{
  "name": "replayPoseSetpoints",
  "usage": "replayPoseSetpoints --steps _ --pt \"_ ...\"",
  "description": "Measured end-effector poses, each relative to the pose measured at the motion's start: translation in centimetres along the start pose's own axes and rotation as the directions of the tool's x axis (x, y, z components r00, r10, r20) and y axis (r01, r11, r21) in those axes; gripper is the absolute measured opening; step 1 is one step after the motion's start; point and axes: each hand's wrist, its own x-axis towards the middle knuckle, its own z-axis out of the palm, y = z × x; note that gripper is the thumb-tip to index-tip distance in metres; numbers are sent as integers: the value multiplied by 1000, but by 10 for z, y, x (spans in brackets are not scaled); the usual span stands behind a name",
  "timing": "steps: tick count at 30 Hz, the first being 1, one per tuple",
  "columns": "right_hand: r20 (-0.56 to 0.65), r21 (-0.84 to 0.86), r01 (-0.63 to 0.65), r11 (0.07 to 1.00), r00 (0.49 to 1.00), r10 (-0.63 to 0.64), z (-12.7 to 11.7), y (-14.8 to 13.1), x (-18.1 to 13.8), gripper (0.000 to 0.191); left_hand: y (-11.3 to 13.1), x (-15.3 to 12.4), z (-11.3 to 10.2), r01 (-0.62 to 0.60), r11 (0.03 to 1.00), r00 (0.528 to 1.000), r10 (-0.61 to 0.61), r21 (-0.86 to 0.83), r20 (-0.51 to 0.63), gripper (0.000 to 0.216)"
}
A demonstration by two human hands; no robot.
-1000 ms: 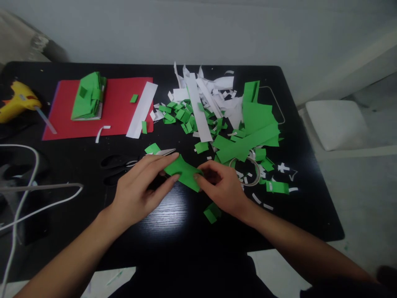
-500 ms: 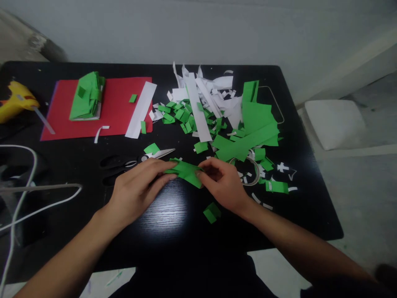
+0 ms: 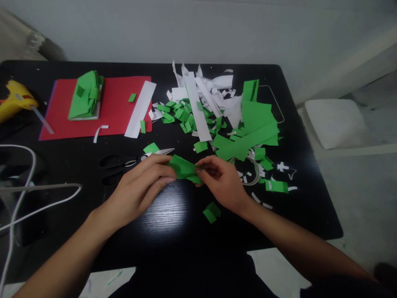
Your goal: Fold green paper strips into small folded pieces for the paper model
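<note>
From my remote seat I see both of the person's hands meeting over the near middle of the black wooden table (image 3: 173, 223), each gripping one end of a small folded piece of green paper (image 3: 184, 169). The left hand (image 3: 141, 188) pinches its left end, thumb underneath and fingers lying flat on top, while the right hand (image 3: 221, 182) nips the right end between thumb and forefinger, its other fingers curled in. The paper is held just above the tabletop, tilted, with its upper edge towards the black-handled scissors (image 3: 130, 163), which lie closed just beyond the left hand's fingertips. I judge the step in hand to be folding or creasing this piece. Sharpening that crease would call for lined-up edges and a firm pinch run along the fold, with neither end slipping. A smaller folded green scrap (image 3: 211, 212) lies near the right wrist, and a clear ring of tape (image 3: 252, 171) sits just right of the right hand. Further back are a loose heap of white and green paper offcuts (image 3: 211, 107), a red paper sheet (image 3: 118, 111) carrying a stack of folded green pieces (image 3: 85, 97) and a long white paper strip (image 3: 140, 109), and at the far left a yellow glue gun (image 3: 15, 99)
</note>
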Motion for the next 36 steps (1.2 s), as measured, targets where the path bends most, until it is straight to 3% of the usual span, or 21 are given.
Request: replayPoseSetpoints --steps 5,10,16,24,29,32,36 --pt "28 80 -27 996 999 25 0 -4 -2 24 -1 1 -4 29 998 999 -30 53 22 16" --pt "39 -143 199 970 980 -195 -2 -8 -7 42 -4 1 -2 28 991 999 -33 130 36 16" --pt "107 -351 398 848 916 -385 -3 -6 -10 26 -5 3 0 59 991 998 -62 121 27 12" --pt "106 -516 366 774 924 -367 -2 -4 -10 16 -3 2 0 99 985 995 -99 140 -7 12" --pt "148 -525 405 749 910 -388 -3 -4 -9 10 -2 3 1 71 986 997 -69 149 -23 14" --pt "169 -521 450 725 887 -429 -3 -5 -8 16 -2 3 0 33 984 999 -29 173 -26 17" --pt "160 -481 426 767 902 -401 -3 -5 -9 13 -2 3 -1 11 989 999 -6 146 -33 20"
